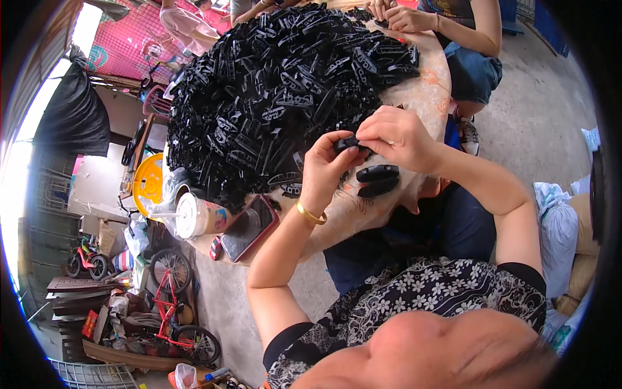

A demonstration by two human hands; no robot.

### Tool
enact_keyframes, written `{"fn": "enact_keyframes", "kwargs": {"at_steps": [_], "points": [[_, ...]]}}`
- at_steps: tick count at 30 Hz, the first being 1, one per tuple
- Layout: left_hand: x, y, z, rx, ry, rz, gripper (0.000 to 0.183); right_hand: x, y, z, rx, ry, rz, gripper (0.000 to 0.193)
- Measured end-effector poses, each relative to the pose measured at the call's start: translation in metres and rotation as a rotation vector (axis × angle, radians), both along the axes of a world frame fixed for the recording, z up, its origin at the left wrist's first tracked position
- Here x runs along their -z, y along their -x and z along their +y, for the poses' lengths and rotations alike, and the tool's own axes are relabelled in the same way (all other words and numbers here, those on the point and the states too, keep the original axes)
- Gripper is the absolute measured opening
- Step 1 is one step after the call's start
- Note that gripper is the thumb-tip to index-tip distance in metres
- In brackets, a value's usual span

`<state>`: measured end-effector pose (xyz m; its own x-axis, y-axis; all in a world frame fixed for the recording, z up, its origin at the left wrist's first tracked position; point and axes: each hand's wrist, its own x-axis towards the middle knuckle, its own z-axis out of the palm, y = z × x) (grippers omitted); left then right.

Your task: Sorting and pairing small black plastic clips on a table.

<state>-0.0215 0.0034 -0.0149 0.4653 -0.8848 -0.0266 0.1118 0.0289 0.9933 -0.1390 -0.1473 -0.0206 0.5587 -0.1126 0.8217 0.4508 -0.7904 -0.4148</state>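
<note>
My left hand (325, 163) is closed round a small black plastic part (345, 143), pinching it between thumb and fingers. My right hand (396, 137) meets it from the other side, its fingertips pressed on the same part. Two dark, rounded black plastic pieces (378, 179) lie side by side on the table just below my right hand. Beyond both hands rises a large heap of black plastic parts (272, 97), many of them long and slotted. My fingers hide most of the held part, so its exact kind does not show.
The round table's patterned cloth (343, 223) shows along the near edge. A phone (250, 228) and a lidded drink cup (201, 216) stand at left. Across the table, another person's hands (405, 18) work. A red bicycle (170, 305) and white sacks (556, 223) flank me.
</note>
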Motion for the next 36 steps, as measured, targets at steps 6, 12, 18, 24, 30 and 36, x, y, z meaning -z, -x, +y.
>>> {"fn": "enact_keyframes", "kwargs": {"at_steps": [6, 12, 18, 24, 30, 36], "points": [[0.004, 0.001, 0.0, -0.015, 0.048, 0.004, 0.029, 0.001, 0.001, 0.001, 0.053, 0.132, 0.003, 0.011], [0.007, 0.001, 0.002, -0.024, 0.094, 0.007, 0.031, -0.001, 0.003, 0.007, -0.04, -0.024, -0.011, 0.011], [0.011, -0.001, 0.001, 0.063, 0.24, 0.181, 0.028, -0.006, 0.006, 0.011, -0.062, -0.27, 0.029, 0.009], [0.001, -0.009, 0.003, 0.131, 0.192, 0.412, 0.032, -0.014, 0.004, 0.0, 0.011, -0.044, -0.073, 0.013], [0.009, -0.016, 0.003, 0.23, 0.152, 0.522, 0.032, -0.008, 0.003, 0.0, -0.031, 0.076, -0.082, 0.019], [-0.001, -0.009, 0.002, 0.223, -0.051, 0.435, 0.031, -0.009, 0.005, -0.003, -0.098, 0.226, -0.037, 0.025]]}}
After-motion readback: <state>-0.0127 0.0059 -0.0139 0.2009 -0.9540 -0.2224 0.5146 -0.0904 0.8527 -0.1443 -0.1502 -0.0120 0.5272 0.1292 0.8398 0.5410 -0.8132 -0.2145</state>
